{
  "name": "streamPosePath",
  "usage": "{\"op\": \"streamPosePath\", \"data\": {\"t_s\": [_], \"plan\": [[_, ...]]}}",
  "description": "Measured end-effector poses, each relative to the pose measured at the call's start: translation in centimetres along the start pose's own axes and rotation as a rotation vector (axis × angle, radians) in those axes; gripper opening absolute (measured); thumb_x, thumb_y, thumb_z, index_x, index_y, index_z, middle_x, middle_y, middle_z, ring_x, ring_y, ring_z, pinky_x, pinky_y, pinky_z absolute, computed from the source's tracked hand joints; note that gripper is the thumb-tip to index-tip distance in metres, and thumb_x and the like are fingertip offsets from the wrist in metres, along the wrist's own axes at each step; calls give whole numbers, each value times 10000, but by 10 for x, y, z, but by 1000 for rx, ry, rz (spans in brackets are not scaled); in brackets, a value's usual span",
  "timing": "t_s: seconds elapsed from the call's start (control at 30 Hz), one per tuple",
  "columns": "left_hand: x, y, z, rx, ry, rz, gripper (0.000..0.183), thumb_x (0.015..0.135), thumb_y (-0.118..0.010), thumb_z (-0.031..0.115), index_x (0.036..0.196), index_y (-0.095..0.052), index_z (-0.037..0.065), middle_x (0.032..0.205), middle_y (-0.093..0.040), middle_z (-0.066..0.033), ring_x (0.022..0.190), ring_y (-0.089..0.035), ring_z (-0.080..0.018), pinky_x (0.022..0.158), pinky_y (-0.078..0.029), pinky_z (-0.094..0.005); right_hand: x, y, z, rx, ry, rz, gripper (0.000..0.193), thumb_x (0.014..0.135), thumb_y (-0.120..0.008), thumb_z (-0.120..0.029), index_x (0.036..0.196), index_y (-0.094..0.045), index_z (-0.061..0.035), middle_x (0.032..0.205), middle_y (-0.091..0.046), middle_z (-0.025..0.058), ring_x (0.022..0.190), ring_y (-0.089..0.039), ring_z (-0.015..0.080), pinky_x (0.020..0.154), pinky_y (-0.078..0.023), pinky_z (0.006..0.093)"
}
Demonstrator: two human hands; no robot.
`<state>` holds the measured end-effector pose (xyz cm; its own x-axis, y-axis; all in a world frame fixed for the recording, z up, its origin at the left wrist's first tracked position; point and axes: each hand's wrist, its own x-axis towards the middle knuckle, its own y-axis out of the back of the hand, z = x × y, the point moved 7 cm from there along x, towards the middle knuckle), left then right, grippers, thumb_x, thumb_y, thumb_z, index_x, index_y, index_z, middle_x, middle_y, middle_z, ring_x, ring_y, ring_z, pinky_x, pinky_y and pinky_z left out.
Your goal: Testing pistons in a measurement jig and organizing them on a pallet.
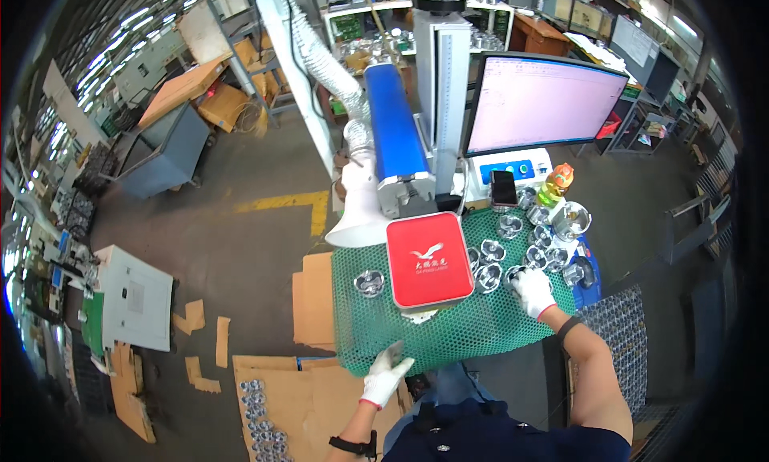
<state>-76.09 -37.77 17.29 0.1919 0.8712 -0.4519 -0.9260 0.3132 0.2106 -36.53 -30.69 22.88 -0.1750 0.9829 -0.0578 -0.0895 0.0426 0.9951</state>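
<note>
My right hand, in a white glove, is closed on a shiny metal piston at the right of the green mesh mat; the glove hides most of it. My left hand, gloved too, lies at the mat's front left edge with its fingers apart, holding nothing. Several more pistons stand in a loose group left of and beyond my right hand. One lone piston sits at the mat's left. Between them is a red square tin, beneath the blue machine head.
A white funnel-shaped hose end hangs left of the tin. Behind the mat are a monitor, a phone and a bottle. A glass jar stands at the right. Cardboard with pistons lies lower left.
</note>
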Motion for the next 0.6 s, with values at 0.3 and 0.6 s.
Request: {"op": "streamPosePath", "data": {"t_s": [0.3, 0.6], "plan": [[-80, 10, -45, -234, 204, 50, 708, 878, -767, 288, 1463, -446, 49, 1383, -546, -182, 1244, -552, -268, 1025, -461, -382, -31, -2, -125, 1130, -497, -197, 333, 887, -693, -343, 988, -756, -31, 812, -740, 108, 738, -705, 178, 695, -540, 305], [-105, 37, 69, -830, -312, 278, 678, 814, -770, 33, 1404, -436, 17, 1294, -575, -98, 1196, -554, -191, 1026, -446, -325, -25, 76, -326, 2564, -473, -1046, 427, 999, -552, -382, 1305, -579, -86, 1326, -623, 97, 1228, -574, 272, 1134, -352, 490]]}}
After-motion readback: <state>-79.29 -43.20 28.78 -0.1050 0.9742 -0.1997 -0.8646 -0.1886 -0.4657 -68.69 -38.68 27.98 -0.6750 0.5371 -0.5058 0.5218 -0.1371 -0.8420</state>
